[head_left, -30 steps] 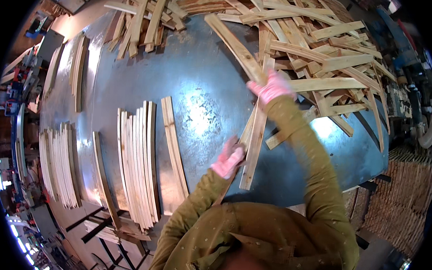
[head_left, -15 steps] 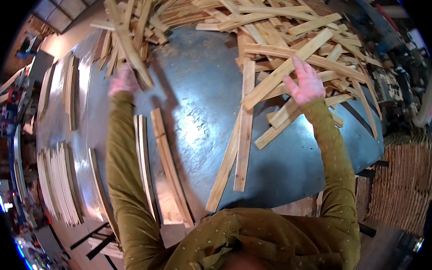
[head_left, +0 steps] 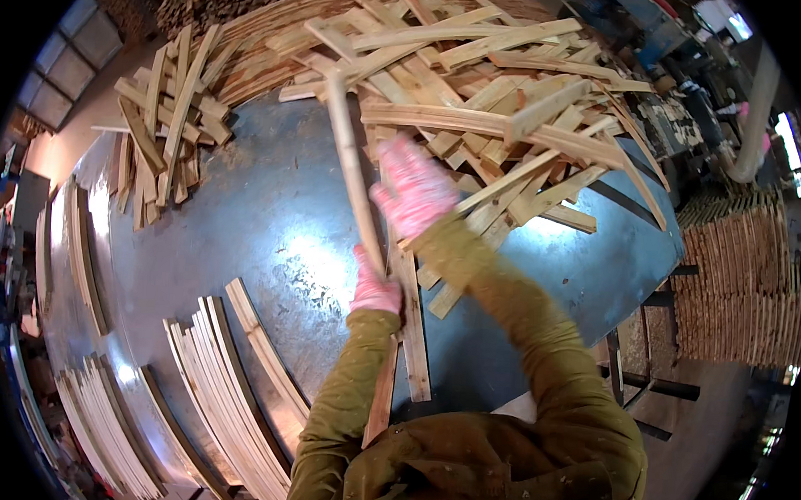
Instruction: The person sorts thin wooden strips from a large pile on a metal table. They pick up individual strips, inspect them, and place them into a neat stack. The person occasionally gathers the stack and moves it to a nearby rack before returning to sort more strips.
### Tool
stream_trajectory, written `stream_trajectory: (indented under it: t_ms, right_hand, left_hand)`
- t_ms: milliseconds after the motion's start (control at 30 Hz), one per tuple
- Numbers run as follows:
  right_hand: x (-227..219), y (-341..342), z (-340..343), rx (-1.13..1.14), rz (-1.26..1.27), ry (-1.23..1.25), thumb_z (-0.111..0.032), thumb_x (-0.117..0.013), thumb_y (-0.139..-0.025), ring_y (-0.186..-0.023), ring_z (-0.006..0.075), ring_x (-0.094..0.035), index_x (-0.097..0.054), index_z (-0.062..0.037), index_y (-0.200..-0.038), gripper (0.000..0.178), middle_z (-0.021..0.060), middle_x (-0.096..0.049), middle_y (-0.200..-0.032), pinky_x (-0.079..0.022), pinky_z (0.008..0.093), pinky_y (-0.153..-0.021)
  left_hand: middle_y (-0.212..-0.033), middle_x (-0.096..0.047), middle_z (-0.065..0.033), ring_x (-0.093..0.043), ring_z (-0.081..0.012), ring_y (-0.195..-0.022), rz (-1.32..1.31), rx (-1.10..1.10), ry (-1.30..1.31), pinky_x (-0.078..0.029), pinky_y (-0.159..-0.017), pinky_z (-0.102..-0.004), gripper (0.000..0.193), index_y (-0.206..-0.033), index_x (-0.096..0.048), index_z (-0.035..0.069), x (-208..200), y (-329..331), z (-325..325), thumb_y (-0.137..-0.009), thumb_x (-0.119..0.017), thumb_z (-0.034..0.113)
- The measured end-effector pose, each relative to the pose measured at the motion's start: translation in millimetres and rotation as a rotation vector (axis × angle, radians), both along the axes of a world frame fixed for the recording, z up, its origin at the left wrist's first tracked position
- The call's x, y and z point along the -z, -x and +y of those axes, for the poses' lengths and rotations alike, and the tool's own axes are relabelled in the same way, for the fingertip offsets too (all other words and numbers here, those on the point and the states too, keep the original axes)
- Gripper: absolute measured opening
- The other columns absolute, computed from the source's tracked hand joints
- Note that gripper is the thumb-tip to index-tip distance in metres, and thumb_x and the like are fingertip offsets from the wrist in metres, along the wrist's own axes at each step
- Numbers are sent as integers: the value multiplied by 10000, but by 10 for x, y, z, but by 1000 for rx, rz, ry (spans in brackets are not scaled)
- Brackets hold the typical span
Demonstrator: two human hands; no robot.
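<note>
The left forearm (head_left: 349, 359) rises nearly straight from below, two loose strips (head_left: 415, 358) lying just right of its wrist. The left hand (head_left: 376, 289) is clamped on the near end of a wooden strip (head_left: 352, 163), which stretches away from its fingers. Beside that strip, the blurred right hand (head_left: 414, 192) slants inward, fingers extended, thumb apart; whether it touches is unclear. Beyond its fingertips spreads a jumbled heap (head_left: 506, 94).

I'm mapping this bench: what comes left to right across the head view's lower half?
Strip row, lone strip, second strip row, separate wood, left hand, right sleeve, tall wood stack.
</note>
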State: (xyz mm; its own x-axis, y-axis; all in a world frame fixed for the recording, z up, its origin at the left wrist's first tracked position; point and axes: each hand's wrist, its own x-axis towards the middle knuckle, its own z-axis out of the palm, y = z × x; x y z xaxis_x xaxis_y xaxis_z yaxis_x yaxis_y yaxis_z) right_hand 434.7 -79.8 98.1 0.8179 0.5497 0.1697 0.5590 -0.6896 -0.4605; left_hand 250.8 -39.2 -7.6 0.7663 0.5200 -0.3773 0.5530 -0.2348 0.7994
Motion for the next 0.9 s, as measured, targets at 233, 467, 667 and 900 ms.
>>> stream_trajectory:
  t_ms: [233, 467, 667, 900]
  right_hand:
    - [-16, -554, -36, -110, -592, 617, -552, -678, -767, -1381, 419, -297, -212, -36, -1494, 1006, 291, -341, -1460, -139, 606, -1142]
    - [-317, 711, 677, -800, 741, 447, -529, -582, -888, -1234, 332, -523, -394, -160, -1460, 707, 188, -541, -1346, -393, 362, -1069]
    - [-730, 847, 30, -797, 128, 330, -486, -729, -747, -1373, 325, -351, -336, -98, -1473, 912, 176, -394, -1468, -260, 427, -1147]
    - [61, -675, -745, -210, -379, 1096, -344, -729, -736, -1310, 342, -438, -211, -234, -1520, 947, 107, -410, -1469, -333, 462, -1101]
  left_hand:
    - [-959, -658, -118, -641, -191, -747, -417, -357, 1396, -584, -625, -323, 506, -1316, -492, 13, -328, 1049, 571, -913, -654, 272]
    - [-872, -646, -103, -600, -207, -653, -153, -396, 731, -539, -596, -365, 727, -1284, -508, 44, -418, 2195, 471, -835, -636, 601]
    - [-1204, -521, -262, -551, -404, -1038, 567, -276, -572, -475, -860, -470, 1116, -1471, -189, -50, -432, 2899, 186, -715, -757, 543]
    - [-1247, -546, -240, -579, -401, -1087, 225, -398, -306, -485, -903, -441, 909, -1504, -184, 62, -188, 3035, 299, -795, -708, 283]
